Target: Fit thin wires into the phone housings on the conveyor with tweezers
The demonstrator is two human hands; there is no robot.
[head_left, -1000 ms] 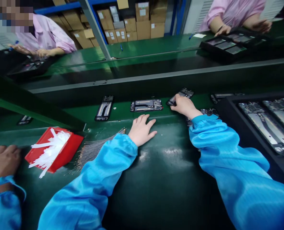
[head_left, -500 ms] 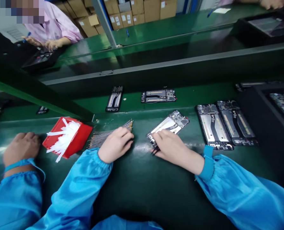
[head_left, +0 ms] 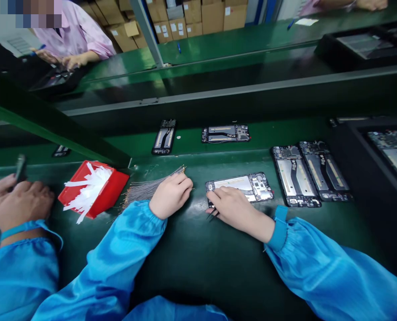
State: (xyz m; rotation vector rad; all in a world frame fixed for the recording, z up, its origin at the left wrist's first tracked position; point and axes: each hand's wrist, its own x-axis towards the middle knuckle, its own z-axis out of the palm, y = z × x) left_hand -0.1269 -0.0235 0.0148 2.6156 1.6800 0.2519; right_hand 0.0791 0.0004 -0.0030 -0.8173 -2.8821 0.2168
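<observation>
from the head view: steady the phone (head_left: 243, 182) flat on the table (head_left: 212, 254), right hand (head_left: 233, 204) curled over its left end and round tweezers (head_left: 212, 214); keep those off the board (head_left: 261, 187). draw wires (head_left: 141, 190) singly with left hand (head_left: 171, 194), curled over their ends; cannot tell if holding any.

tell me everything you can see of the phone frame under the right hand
The opened phone frame lies roughly flat on the green tabletop, its long side running left to right. It has a dark rim, a silvery, metal-looking plate, and an exposed circuit board toward its right end, with a red spot at that edge. The right hand touches its left end and hides the lower left part.
</observation>
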